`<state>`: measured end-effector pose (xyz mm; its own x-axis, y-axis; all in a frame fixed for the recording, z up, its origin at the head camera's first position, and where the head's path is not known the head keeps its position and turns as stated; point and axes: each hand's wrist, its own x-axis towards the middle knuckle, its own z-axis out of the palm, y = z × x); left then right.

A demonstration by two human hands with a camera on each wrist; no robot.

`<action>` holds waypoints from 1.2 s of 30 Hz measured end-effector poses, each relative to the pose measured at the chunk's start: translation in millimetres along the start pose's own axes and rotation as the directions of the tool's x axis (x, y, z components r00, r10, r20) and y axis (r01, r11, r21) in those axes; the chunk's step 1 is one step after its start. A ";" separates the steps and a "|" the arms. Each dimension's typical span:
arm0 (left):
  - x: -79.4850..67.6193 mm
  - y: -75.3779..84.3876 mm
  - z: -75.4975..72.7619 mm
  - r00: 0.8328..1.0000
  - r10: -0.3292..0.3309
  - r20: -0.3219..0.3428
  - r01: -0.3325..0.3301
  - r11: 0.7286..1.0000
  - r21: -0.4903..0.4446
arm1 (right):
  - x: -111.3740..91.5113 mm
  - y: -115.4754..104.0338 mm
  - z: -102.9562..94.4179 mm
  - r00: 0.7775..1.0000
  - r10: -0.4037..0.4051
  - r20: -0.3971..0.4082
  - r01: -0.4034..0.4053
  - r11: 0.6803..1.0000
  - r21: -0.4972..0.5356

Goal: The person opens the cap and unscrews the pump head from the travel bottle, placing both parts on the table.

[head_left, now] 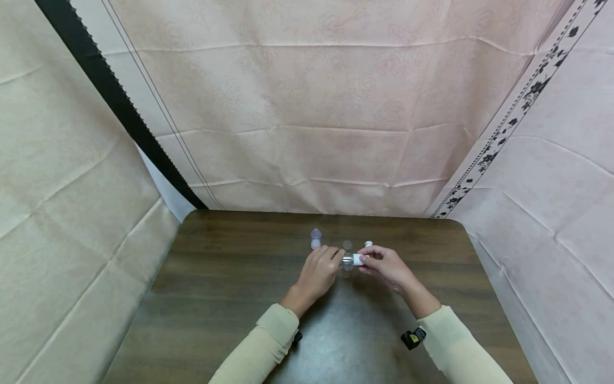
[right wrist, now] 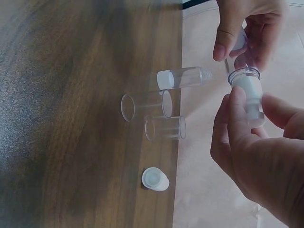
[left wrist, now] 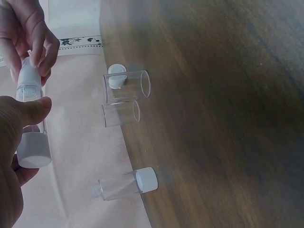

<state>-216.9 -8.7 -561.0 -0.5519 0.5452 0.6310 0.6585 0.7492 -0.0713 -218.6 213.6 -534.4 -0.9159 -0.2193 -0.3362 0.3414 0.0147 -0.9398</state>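
My left hand (head_left: 320, 269) grips a small clear bottle (head_left: 347, 260) with a white base (left wrist: 34, 150), held tilted above the table. The thumb lies along its side in the left wrist view. At the bottle's open end, my right hand (head_left: 386, 266) pinches a white pump top (right wrist: 248, 88) with a clear tip between thumb and fingers. The pump top meets the bottle's neck; whether it is screwed on I cannot tell. In the head view the fingers cover part of both pieces.
A second clear bottle (left wrist: 118, 186) with a white base stands on the wooden table (head_left: 216, 298). Beside it are a taller clear sleeve (right wrist: 146, 105), a shorter clear sleeve (right wrist: 166, 128) and a white pump piece (right wrist: 155, 179). Pale cloth (head_left: 307, 106) hangs behind the table.
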 end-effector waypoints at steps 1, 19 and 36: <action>-0.1 -0.1 0.1 1.000 0.000 -0.001 0.000 1.000 -0.003 | -0.2 -0.1 0.6 1.000 -0.007 -0.001 0.007 1.000 0.002; -1.3 -3.6 -3.4 1.000 -0.022 -0.005 0.021 0.998 -0.059 | -4.6 2.5 4.9 0.990 -0.125 -0.061 0.112 0.976 -0.186; -1.9 -0.6 -5.1 0.999 -0.039 0.027 0.040 0.997 -0.059 | -9.2 15.7 15.9 0.939 -0.321 -0.122 0.291 0.933 -0.214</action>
<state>-213.7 -12.1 -558.2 -0.5907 0.5260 0.6118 0.6651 0.7468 0.0001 -201.4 200.3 -545.0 -0.9956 -0.0915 -0.0220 0.0072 0.1589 -0.9873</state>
